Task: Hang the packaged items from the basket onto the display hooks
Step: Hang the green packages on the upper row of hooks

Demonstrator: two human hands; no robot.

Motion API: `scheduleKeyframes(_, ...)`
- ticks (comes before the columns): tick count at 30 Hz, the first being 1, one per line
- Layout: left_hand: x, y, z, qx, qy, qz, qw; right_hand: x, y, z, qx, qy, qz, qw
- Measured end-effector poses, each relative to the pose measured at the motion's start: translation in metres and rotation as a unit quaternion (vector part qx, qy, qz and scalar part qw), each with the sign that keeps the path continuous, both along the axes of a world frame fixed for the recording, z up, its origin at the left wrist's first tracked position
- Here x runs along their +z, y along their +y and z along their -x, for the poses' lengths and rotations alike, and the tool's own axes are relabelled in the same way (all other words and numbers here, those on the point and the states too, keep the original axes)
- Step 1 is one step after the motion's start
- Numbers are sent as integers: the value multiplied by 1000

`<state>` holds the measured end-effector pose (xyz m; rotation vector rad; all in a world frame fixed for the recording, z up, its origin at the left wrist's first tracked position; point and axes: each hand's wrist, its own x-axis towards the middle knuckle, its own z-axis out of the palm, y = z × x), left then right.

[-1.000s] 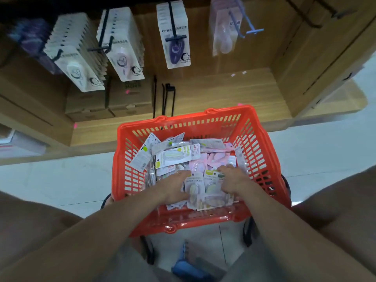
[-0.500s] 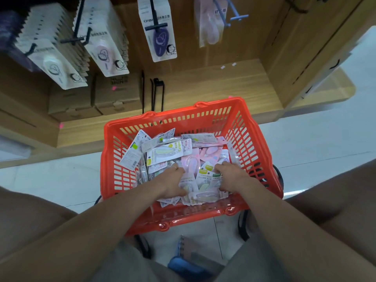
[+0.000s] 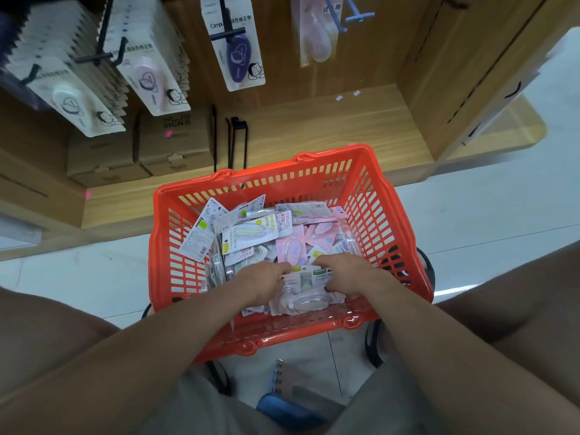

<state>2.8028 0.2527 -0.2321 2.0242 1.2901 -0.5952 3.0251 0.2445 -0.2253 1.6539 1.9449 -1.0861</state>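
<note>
Left hand (image 3: 262, 279) and right hand (image 3: 346, 273), fingers curled on packets (image 3: 306, 288) at basket (image 3: 389, 221) 6 o'clock edge; 3 o'clock wall near.

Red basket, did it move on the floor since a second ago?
No. The red basket stayed put: its far rim sits just under the black wire hooks leaning on the wooden shelf, same as before. Only the camera shifted.

Shop; packaged goods (image 3: 142, 62) on hooks (image 3: 103, 53)
</note>
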Motion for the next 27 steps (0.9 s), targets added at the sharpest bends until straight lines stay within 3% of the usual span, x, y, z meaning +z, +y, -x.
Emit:
scheduleKeyframes(5,3,3,0,137,-109,-3,985,-2,2,7,6,14,-3,1000)
scheduleKeyframes(12,1,6,7,254,-105,83,958,-3,7,2,-82,71,11,994)
scheduleKeyframes(21,-7,-12,9,199,-133,189,952,-7,1,-1,-86,85,8,993)
scheduleKeyframes(27,-1,-12,7,182,-129,193,955,-7,2,-3,-124,123,18,984)
